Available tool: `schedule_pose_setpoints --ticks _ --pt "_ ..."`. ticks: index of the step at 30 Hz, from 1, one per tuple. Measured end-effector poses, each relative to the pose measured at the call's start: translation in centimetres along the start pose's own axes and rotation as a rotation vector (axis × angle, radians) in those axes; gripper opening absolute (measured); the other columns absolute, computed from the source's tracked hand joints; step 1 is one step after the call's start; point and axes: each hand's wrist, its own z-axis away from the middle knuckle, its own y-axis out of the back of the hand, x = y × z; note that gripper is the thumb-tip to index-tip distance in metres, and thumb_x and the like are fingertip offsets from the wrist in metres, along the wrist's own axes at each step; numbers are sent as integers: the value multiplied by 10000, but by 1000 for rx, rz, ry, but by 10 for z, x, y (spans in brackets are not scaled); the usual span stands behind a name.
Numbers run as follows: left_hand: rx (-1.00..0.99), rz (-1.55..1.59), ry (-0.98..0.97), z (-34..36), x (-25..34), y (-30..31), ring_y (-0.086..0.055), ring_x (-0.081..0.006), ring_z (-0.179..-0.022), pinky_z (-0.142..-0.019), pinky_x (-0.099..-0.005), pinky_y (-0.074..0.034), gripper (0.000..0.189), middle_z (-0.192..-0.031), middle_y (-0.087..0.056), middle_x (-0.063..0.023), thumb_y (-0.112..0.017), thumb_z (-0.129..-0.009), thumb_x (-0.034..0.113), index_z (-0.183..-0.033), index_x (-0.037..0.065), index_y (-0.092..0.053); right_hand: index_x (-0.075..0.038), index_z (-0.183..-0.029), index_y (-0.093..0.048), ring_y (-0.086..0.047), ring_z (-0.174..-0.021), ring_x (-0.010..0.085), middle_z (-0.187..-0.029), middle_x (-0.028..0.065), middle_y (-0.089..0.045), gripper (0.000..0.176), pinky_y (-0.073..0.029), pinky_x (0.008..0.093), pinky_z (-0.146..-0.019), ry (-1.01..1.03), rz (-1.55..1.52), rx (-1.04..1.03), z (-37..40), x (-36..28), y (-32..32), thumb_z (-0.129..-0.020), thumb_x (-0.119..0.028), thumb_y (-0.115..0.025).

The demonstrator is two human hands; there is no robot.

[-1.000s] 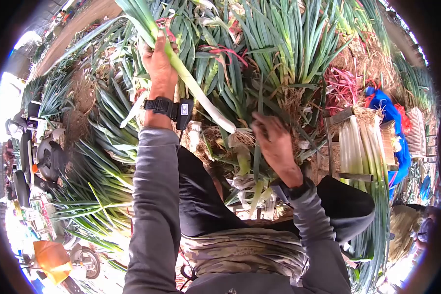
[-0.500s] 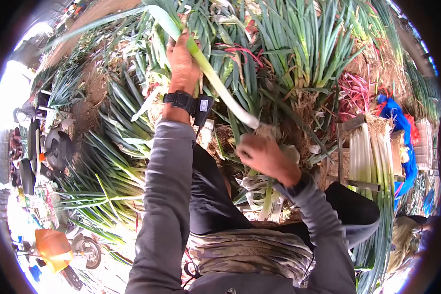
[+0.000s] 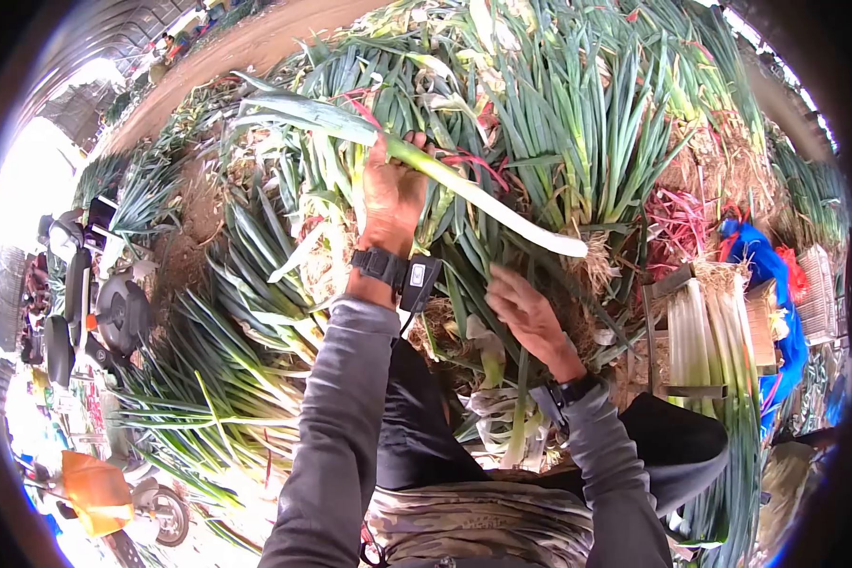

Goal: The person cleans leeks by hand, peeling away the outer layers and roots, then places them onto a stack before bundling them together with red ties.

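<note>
My left hand [image 3: 395, 189] is closed round a long green onion [image 3: 502, 213] at the point where its green turns pale. The leaves reach out to the upper left, and the white stalk slants down to the right, ending beside some roots of the pile. Below that white stalk, my right hand [image 3: 525, 310] holds nothing; its fingers are stretched out and apart from the onion. Loose peeled leaves [image 3: 502, 407] lie between my knees, under the right hand.
Piled green onions [image 3: 577, 123] spread ahead, with another heap [image 3: 227, 379] at my left. A trimmed bundle [image 3: 715, 331] rests in a rack [image 3: 686, 390] at my right, near pink ties [image 3: 677, 222] and blue cloth [image 3: 762, 275]. A motorbike with an orange part [image 3: 99, 492] stands at far left.
My left hand has moved right with the green onion, whose white end has swung up and right. My right hand has come away from the root end and its fingers have opened.
</note>
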Motion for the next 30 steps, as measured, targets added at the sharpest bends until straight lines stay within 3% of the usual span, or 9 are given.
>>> schedule_pose_setpoints --ticks 1,6,11,14,18,19,23,28,30 --pt "-36 60 25 0 -2 -1 -584 -346 -1129 -1087 -548 -437 364 -1171 -535 -176 -638 -1002 291 -1179 9 -491 -27 -1091 -681 -635 -677 95 -780 26 -670 245 -504 253 -603 81 -45 90 -9 -9 -14 -1028 -259 -631" --pt "-112 -3 12 25 -26 -27 -682 -312 -967 -906 -511 -587 311 -1007 -627 -130 -733 -923 68 -1124 22 -500 16 -999 -660 -614 -703 103 -773 45 -669 555 -481 259 -671 -388 -301 -13 -37 -71 22 -1026 -527 -549" --pt "-97 -187 36 41 -59 -30 -696 -248 -857 -789 -406 -631 367 -986 -626 -84 -766 -913 128 -1143 40 -494 -110 -1472 -498 -689 -869 137 -1126 78 -702 611 -535 285 -680 -105 -251 112 -45 -67 -1 -1022 -520 -555" --pt "-76 -144 132 51 -72 -24 -675 -285 -1004 -975 -453 -556 357 -1062 -648 -96 -740 -942 279 -1135 46 -550 -92 -1390 -572 -695 -878 120 -1092 30 -714 458 -528 244 -677 45 -791 221 -62 -71 9 -1037 -383 -592" --pt "-159 -74 231 66 -79 -38 -631 -311 -1150 -1102 -494 -478 413 -1118 -657 -106 -716 -954 373 -1166 47 -578 -98 -1111 -678 -680 -812 97 -950 -13 -710 250 -499 219 -627 -22 -879 543 -66 -90 26 -1028 -327 -624" --pt "-223 -68 242 68 -79 -39 -633 -296 -1137 -1049 -499 -509 406 -1132 -629 -54 -746 -942 300 -1247 141 -530 -108 -1096 -670 -639 -733 77 -893 -17 -683 249 -472 208 -597 -68 -862 621 -64 -96 32 -1019 -343 -640" --pt "-265 -257 304 80 -82 -52 -690 -230 -1063 -990 -437 -564 256 -1111 -714 -69 -725 -959 277 -1099 70 -668 -78 -1163 -655 -567 -662 47 -833 -30 -655 301 -422 198 -552 23 -752 609 -62 -107 37 -1012 -339 -650" --pt "-354 -510 342 91 -107 -33 -629 -193 -1047 -925 -380 -505 362 -1161 -672 -33 -659 -999 372 -1247 114 -606 -10 -1146 -655 -603 -812 110 -945 20 -671 188 -492 284 -678 210 -399 458 -53 -102 44 -1000 -128 -639" --pt "-370 -469 312 92 -122 -38 -626 -186 -1035 -959 -372 -490 396 -1129 -673 -22 -642 -1002 407 -1273 124 -591 -61 -1017 -676 -543 -702 62 -837 -26 -644 198 -439 247 -638 82 -859 579 -55 -116 50 -956 -239 -738"
